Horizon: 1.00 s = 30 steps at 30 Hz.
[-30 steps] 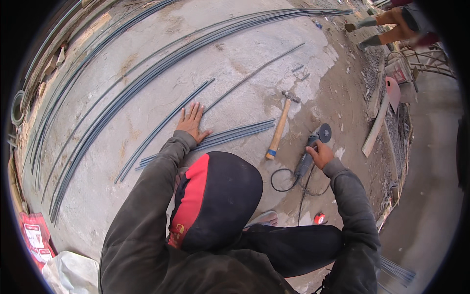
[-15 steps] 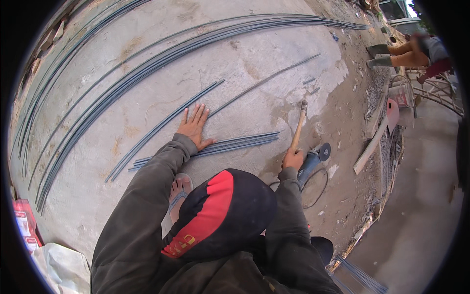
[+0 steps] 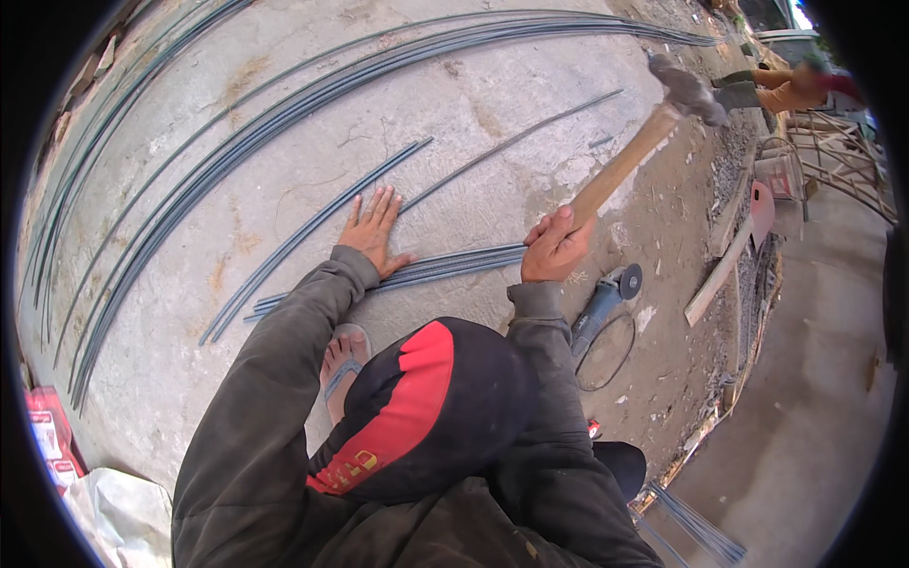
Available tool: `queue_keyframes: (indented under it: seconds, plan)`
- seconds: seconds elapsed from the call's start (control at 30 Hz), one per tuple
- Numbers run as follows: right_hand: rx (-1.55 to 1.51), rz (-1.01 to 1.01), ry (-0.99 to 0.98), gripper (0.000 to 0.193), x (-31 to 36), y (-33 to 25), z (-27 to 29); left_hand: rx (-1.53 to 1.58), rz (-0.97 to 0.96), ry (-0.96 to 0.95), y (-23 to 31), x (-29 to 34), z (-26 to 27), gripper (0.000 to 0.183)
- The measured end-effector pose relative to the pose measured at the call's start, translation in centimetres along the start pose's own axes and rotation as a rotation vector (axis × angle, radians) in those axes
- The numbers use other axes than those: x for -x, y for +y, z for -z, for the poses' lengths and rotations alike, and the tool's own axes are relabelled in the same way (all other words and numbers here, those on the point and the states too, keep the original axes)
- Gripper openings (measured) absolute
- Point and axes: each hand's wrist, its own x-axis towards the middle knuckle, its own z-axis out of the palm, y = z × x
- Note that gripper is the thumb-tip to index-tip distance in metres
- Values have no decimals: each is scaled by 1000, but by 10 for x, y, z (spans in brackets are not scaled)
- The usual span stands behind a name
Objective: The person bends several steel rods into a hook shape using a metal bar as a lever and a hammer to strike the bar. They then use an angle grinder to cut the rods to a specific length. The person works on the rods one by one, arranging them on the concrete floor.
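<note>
My right hand (image 3: 557, 248) is closed around the wooden handle of a hammer (image 3: 630, 161), raised so that its metal head points away to the far right. My left hand (image 3: 374, 230) lies flat with fingers spread, over a long thin steel rod (image 3: 502, 154). The rod runs out from under it toward the far right. Beside the left thumb lies a bundle of cut steel rods (image 3: 445, 266). A pair of rods (image 3: 317, 225) rests on the concrete just left of my fingertips.
Long bent rods (image 3: 312, 109) curve across the concrete floor (image 3: 492, 95). An angle grinder (image 3: 603, 303) with a looped cord lies right of my right arm. A board (image 3: 715, 284), a bucket (image 3: 778, 180) and gravel line the right edge. Another person's legs (image 3: 757, 90) show far right.
My right hand has lifted the hammer off the ground, bringing its head up and nearer. The left hand stays spread in nearly the same place. The person at far right has shifted.
</note>
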Motion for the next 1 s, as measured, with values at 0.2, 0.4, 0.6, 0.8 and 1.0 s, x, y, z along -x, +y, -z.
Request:
queue_keyframes:
  seconds: [0.2, 0.4, 0.6, 0.8, 1.0]
  plan:
    - [837, -74, -335, 38, -5, 117, 58, 66, -53, -20, 11, -11, 16, 114]
    - [-30, -121, -123, 38, -24, -36, 27, 53, -28, -12, 2, 4, 6, 114]
    - [9, 62, 91, 35, -8, 44, 19, -41, -33, -33, 7, -5, -1, 117]
    - [654, -353, -324, 57, 28, 116, 54, -37, -39, -51, 8, -1, 5, 117]
    - [194, -497, -161, 53, 50, 77, 55, -32, -44, -15, 9, -1, 3, 114]
